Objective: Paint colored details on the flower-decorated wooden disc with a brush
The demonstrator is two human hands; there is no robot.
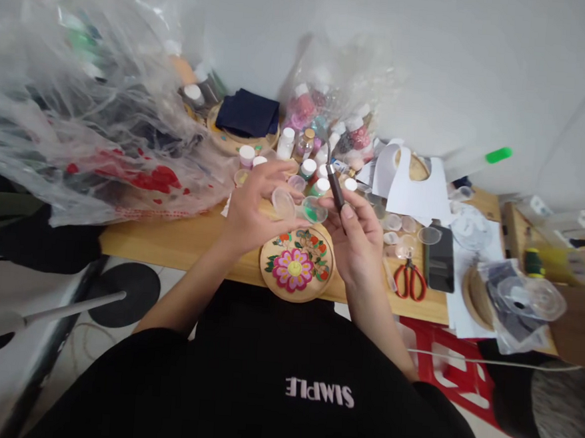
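A small clear plastic cup (315, 210) with green bits inside has its clear lid (283, 204) open at its left. My left hand (253, 209) curves around the lid side, thumb below and fingers above, gripping it. In my right hand (364, 241) is a dark-handled tool (335, 190), pointing up and away. Its slim metal neck shows, but the tip blends into the bottles behind. The right fingers lie close beside the cup; whether they touch it I cannot tell. Below both hands, an embroidery hoop (294, 264) with a pink flower and orange blossoms rests at the table's front edge.
Several white-capped bottles (286, 143) stand behind the hands. A large plastic bag (128, 134) covers the left side. Folded dark cloth (248, 113) lies at the back. To the right are red-handled pliers (410, 280), a phone (440, 259), small clear cups (408, 224) and white paper (409, 187).
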